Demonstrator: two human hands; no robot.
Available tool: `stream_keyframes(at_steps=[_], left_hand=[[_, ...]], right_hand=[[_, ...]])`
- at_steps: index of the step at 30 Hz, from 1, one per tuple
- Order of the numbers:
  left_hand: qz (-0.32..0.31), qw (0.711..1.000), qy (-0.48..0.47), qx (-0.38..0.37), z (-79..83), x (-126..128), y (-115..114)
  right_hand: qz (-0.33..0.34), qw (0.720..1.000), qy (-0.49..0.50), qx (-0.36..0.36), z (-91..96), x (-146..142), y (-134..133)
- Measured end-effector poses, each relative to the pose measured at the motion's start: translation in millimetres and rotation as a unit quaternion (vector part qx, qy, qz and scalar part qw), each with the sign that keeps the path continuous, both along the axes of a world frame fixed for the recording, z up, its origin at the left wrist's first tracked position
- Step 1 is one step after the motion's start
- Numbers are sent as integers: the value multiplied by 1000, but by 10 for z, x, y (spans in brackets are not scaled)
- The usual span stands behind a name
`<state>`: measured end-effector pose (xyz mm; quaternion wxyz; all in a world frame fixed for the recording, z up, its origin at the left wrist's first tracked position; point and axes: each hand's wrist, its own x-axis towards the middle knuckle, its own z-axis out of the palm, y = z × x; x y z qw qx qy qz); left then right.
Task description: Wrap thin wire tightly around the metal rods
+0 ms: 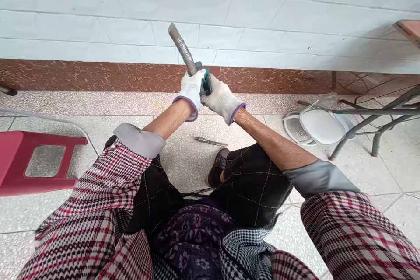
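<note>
My left hand, in a white knit glove with a dark green palm, is wrapped round a grey-brown rod whose middle is wound with something silvery, like wire or tape. The rod slants up and away to the left; its lower end is hidden in the gloves. My right hand, in a matching glove, is closed right up against the left one. Whatever its fingers hold is hidden. On the floor below lies a thin pointed metal tool with a ridged or wound handle.
A red plastic stool stands at the left. To the right are a white round-seated chair and grey metal table legs. Ahead rises a white tiled wall above a red-brown skirting. My knees frame the speckled floor.
</note>
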<state>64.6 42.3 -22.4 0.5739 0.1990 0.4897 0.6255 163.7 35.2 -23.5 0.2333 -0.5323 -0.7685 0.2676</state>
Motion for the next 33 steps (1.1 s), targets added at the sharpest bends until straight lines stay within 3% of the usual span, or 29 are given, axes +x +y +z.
stream_keyframes(at_steps=[3,6,8,10,12,14,16,19,23,26,29,33], left_hand=[[-59,998,-34,8,31,-30,14],[-135,990,-40,27,111,-145,-13],[-163,986,-12,38,137,-180,-44],[-163,986,25,36,114,-137,-78],[-144,988,48,29,59,-33,-113],[-133,989,60,25,13,75,-157],[-155,984,84,25,10,125,-216],[-194,964,179,23,91,37,-323],[-108,951,288,32,213,-243,-415],[-82,958,274,33,229,-382,-416],[-157,965,208,2,206,-387,-441],[-257,954,152,-11,185,-319,-586]], right_hand=[[8,994,94,-59,71,46,-73],[57,960,202,-185,220,188,-172],[70,947,212,-232,279,265,-200],[44,971,148,-182,272,290,-174],[-7,996,36,-76,224,271,-105],[-39,997,-60,9,186,254,-24],[-38,993,-105,47,190,274,38],[-13,991,-117,62,244,383,70],[-13,994,-95,45,269,511,42],[-20,994,-104,39,267,507,-5],[-16,991,-130,40,283,470,-53],[-7,983,-176,50,269,501,-14]])
